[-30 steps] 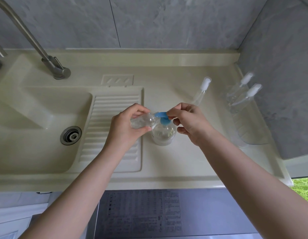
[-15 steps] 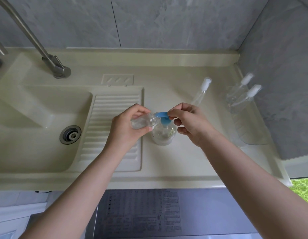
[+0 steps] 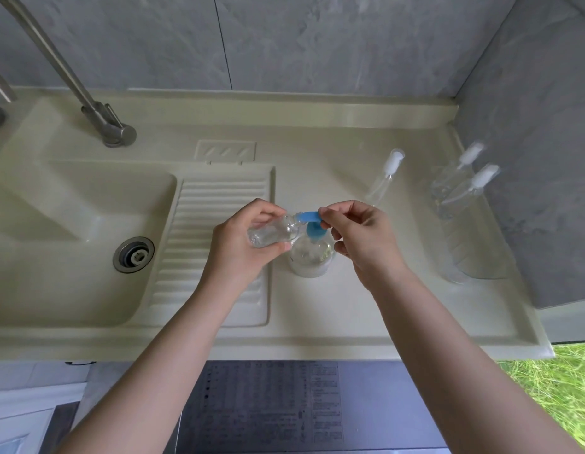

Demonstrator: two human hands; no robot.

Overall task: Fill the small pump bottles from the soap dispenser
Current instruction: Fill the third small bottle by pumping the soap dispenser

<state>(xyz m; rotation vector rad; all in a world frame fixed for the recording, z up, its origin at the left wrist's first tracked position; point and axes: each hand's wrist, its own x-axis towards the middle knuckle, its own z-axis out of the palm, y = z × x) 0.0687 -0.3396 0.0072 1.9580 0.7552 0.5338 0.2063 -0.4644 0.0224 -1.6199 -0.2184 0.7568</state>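
- The soap dispenser [image 3: 309, 257], a clear round bottle with a blue pump [image 3: 312, 222], stands mid-bench just right of the ribbed drainboard [image 3: 215, 224]; bare bench lies between it and the front edge.
- The left hand [image 3: 242, 244] is curled round a small clear bottle [image 3: 273, 232], tilted with its mouth at the blue spout.
- The right hand [image 3: 360, 237] pinches the pump head between thumb and fingertips.
- Both hands and both bottles sit as they did half a second ago.
- One capped pump bottle [image 3: 384, 178] stands toward the back edge; two more [image 3: 461, 178] stand near the right edge, in a clear tray [image 3: 474, 247].
- The sink [image 3: 55, 231] fills the left end, smooth and cream.
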